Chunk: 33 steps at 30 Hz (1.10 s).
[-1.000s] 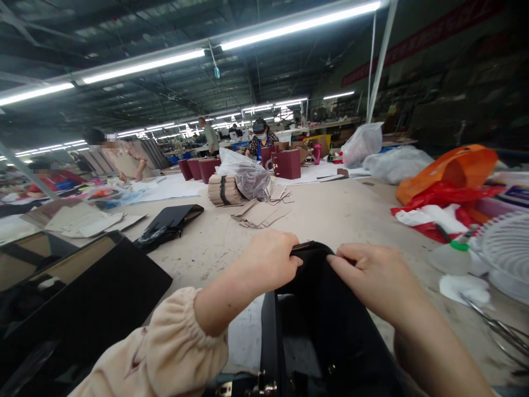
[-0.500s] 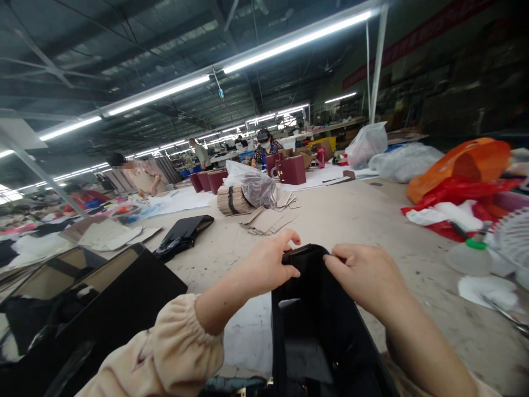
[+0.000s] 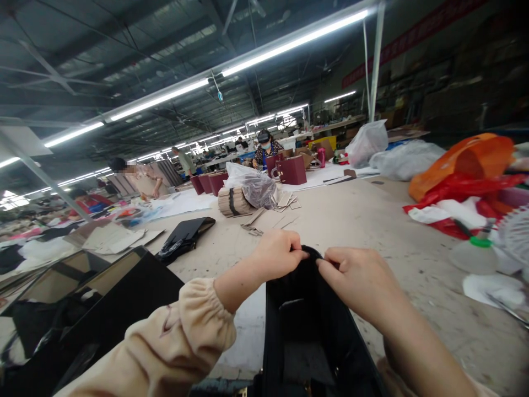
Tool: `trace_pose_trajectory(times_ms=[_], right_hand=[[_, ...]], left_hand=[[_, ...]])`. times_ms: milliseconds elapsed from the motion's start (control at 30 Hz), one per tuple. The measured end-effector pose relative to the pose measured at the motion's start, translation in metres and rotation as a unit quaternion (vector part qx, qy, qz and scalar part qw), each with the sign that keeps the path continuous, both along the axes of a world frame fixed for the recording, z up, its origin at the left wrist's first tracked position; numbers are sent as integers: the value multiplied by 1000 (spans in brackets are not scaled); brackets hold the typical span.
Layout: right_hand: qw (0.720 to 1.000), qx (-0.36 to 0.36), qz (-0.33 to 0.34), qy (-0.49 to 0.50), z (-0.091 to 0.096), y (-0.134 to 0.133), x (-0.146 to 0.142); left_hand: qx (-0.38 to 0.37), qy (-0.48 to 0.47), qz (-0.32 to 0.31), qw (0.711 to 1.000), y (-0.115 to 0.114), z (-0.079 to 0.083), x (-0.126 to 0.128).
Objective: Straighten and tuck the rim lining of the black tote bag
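A black bag (image 3: 306,331) stands open in front of me on the worktable (image 3: 351,220). My left hand (image 3: 278,255) is curled into a fist around the far rim of the bag. My right hand (image 3: 359,278) pinches the same rim just to the right, its fingertips close to those of the left. A light pink sleeve covers my left forearm. Inside the bag a dark lining and a pocket show.
Black boxes (image 3: 103,298) lie at the left, a flat black pouch (image 3: 184,234) beyond them. Cardboard stacks (image 3: 233,201) and a plastic bag sit mid-table. Orange and red bags (image 3: 463,165), a bottle and a white fan are at the right. Other people work at far tables with maroon bags (image 3: 291,170).
My left hand's fingers opened briefly, then closed again on the rim. Both hands have moved closer together at the bag's far edge. The view shifted slightly.
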State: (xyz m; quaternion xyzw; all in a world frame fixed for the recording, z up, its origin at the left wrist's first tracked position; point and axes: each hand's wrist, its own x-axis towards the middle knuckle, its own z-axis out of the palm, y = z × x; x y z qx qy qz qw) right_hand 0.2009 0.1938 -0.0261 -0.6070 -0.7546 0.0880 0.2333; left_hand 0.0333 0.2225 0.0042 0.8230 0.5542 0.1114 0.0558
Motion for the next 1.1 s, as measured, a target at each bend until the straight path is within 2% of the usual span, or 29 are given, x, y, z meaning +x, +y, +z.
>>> trace_pose_trajectory(times_ms=[100,200,333,600,900,1000,1100], right_hand=[[1000,-5,0,1,0,0,0],[1000,-5,3,-1,-1,2,-1],[1000,1,5,0,-3,2,-2],[1000,2,3,-4,-3,1,-7],[1000,0,-13,-4,-2,3,-5],[1000,-8,8,17,-3,1,3],[997,2,69,23,-5,-8,15]], left_hand=[[-21,-36,10,999,4,-2,-3],[-16,-45,-9,999,6,-3,-4],[24,-7,-24,999,5,-4,-1],[61,57,40,996,0,-7,7],[113,94,50,988,-3,-12,12],[104,88,66,988,-1,-11,11],[89,77,78,990,1,-11,8]])
